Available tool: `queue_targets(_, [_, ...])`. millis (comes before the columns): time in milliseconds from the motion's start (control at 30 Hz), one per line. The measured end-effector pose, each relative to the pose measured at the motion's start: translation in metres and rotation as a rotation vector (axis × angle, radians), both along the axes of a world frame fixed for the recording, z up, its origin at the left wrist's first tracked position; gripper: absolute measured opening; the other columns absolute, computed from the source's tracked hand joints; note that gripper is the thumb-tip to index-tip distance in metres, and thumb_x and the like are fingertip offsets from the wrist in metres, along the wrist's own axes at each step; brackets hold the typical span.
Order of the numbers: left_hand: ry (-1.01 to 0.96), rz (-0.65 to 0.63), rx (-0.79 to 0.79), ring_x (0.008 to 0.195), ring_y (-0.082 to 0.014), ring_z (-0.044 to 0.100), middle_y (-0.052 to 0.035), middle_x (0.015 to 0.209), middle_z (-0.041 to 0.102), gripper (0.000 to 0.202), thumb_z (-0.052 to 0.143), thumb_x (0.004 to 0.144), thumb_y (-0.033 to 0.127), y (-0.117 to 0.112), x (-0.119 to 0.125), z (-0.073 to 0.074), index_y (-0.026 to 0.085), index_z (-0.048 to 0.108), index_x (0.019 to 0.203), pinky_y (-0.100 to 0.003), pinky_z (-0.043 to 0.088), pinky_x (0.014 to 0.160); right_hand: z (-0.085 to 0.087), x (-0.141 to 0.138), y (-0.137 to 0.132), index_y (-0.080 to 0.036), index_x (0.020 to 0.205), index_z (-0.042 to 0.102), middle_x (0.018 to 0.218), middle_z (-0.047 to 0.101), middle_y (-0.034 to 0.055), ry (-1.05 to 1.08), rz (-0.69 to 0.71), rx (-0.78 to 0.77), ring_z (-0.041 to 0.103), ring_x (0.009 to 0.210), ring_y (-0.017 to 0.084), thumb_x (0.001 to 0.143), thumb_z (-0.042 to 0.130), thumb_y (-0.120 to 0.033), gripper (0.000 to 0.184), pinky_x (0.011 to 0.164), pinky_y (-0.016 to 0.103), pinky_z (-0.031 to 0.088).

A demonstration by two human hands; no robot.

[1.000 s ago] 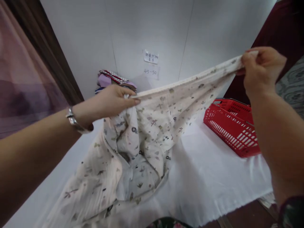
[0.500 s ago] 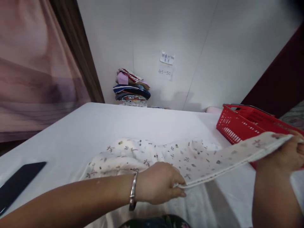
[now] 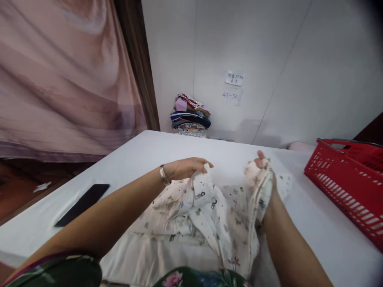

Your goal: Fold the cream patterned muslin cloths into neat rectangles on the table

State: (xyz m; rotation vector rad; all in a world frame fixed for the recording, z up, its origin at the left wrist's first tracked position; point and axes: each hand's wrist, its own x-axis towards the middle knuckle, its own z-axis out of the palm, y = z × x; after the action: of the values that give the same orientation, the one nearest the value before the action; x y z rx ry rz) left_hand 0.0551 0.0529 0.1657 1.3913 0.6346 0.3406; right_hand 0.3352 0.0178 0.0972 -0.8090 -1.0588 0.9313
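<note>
A thin white cloth [image 3: 203, 203] printed with small leaves and figures lies bunched on the table in front of me; whether it is a garment or a sheet cannot be told. My left hand [image 3: 188, 168], a silver bracelet at its wrist, pinches a raised fold of it near the middle. On the right, my right hand [image 3: 266, 175] grips a gathered edge, its thumb on top and part of the palm hidden by fabric. Between the hands the cloth sags in loose creases towards my lap.
The white table [image 3: 119, 167] carries a dark flat phone-like object [image 3: 82, 205] at left. A red plastic basket [image 3: 347, 187] stands at right. Folded clothes [image 3: 190, 115] are stacked beyond the far edge, by the wall with paper notes [image 3: 235, 78]. A pink curtain [image 3: 74, 79] hangs at left.
My right hand has come inward from the far right, and my left hand has moved farther up the table. The stretched edge is now slack and bunched. The view has turned left.
</note>
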Motion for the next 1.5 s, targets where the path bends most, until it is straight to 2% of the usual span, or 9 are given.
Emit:
queue_targets(133, [-0.055, 0.095, 0.005, 0.061, -0.0074, 0.053, 0.0013, 0.072, 0.059, 0.028, 0.063, 0.065, 0.016, -0.006, 0.003, -0.01, 0.014, 0.059, 0.093, -0.021, 0.041, 0.058, -0.013, -0.061, 0.013, -0.031, 0.105, 0.057, 0.062, 0.045, -0.0036, 0.228, 0.316, -0.061, 0.045, 0.049, 0.013, 0.073, 0.059, -0.047, 0.036, 0.036, 0.023, 0.035])
queue_targets(233, [-0.073, 0.118, 0.119, 0.058, -0.006, 0.049, 0.0029, 0.068, 0.057, 0.02, 0.063, 0.07, 0.02, -0.012, 0.004, -0.012, 0.015, 0.058, 0.088, -0.02, 0.039, 0.055, -0.017, -0.083, 0.015, -0.024, 0.109, 0.057, 0.061, 0.047, -0.0039, 0.22, 0.385, -0.071, 0.043, 0.048, 0.01, 0.074, 0.061, -0.043, 0.039, 0.039, 0.02, 0.036])
queue_targets(400, [-0.138, 0.003, 0.337, 0.071, -0.0085, 0.052, 0.0, 0.081, 0.06, 0.017, 0.061, 0.074, 0.023, -0.028, 0.012, -0.006, 0.016, 0.06, 0.089, -0.023, 0.041, 0.066, -0.021, -0.092, 0.007, -0.024, 0.115, 0.054, 0.059, 0.049, -0.0042, 0.253, 0.449, -0.085, 0.047, 0.05, 0.011, 0.077, 0.057, -0.043, 0.043, 0.047, 0.024, 0.041])
queue_targets(567, [-0.087, 0.11, 0.593, 0.079, -0.0116, 0.054, 0.0, 0.086, 0.063, 0.019, 0.059, 0.076, 0.023, -0.039, 0.028, -0.009, 0.02, 0.059, 0.095, -0.027, 0.042, 0.076, -0.017, -0.097, -0.005, -0.024, 0.123, 0.047, 0.07, 0.06, 0.0008, 0.263, 0.425, -0.186, 0.056, 0.057, 0.016, 0.079, 0.051, -0.053, 0.053, 0.052, 0.029, 0.045])
queue_targets(767, [-0.083, 0.241, 0.766, 0.087, -0.014, 0.055, -0.0019, 0.094, 0.061, 0.011, 0.057, 0.078, 0.02, -0.044, 0.035, -0.022, 0.021, 0.062, 0.087, -0.029, 0.042, 0.081, -0.007, -0.101, -0.015, -0.025, 0.118, 0.053, 0.062, 0.055, -0.0015, 0.289, 0.372, -0.144, 0.052, 0.054, 0.015, 0.082, 0.043, -0.059, 0.051, 0.052, 0.028, 0.043])
queue_targets(867, [-0.112, 0.279, 0.886, 0.099, -0.0165, 0.052, -0.0029, 0.099, 0.06, 0.009, 0.061, 0.074, 0.019, -0.044, 0.034, -0.024, 0.022, 0.063, 0.082, -0.034, 0.038, 0.091, -0.004, -0.104, -0.019, -0.024, 0.118, 0.054, 0.068, 0.057, 0.0002, 0.246, 0.333, -0.111, 0.052, 0.058, 0.014, 0.082, 0.04, -0.061, 0.053, 0.055, 0.028, 0.044])
queue_targets(1033, [-0.133, 0.229, 0.889, 0.109, -0.0183, 0.048, -0.0047, 0.118, 0.05, 0.007, 0.062, 0.073, 0.016, -0.04, 0.034, -0.021, 0.02, 0.062, 0.078, -0.037, 0.037, 0.094, -0.003, -0.107, -0.027, -0.029, 0.129, 0.044, 0.081, 0.058, 0.002, 0.141, 0.332, -0.078, 0.051, 0.059, 0.014, 0.077, 0.038, -0.068, 0.066, 0.055, 0.03, 0.044])
queue_targets(1267, [-0.05, 0.19, 0.989, 0.106, -0.0186, 0.048, -0.0041, 0.112, 0.052, 0.038, 0.064, 0.07, 0.019, -0.032, 0.034, -0.013, 0.025, 0.053, 0.106, -0.038, 0.037, 0.093, 0.005, -0.105, -0.032, -0.031, 0.138, 0.031, 0.076, 0.056, 0.0005, 0.101, 0.333, -0.054, 0.048, 0.058, 0.014, 0.071, 0.05, -0.068, 0.079, 0.052, 0.027, 0.043])
queue_targets(1500, [0.062, 0.046, 1.022, 0.095, -0.0166, 0.05, -0.003, 0.1, 0.053, 0.025, 0.062, 0.072, 0.024, -0.024, 0.034, -0.006, 0.021, 0.057, 0.096, -0.033, 0.039, 0.087, 0.006, -0.095, -0.028, -0.032, 0.134, 0.037, 0.096, 0.059, 0.0037, 0.101, 0.33, -0.109, 0.056, 0.074, 0.016, 0.073, 0.051, -0.064, 0.07, 0.059, 0.029, 0.047])
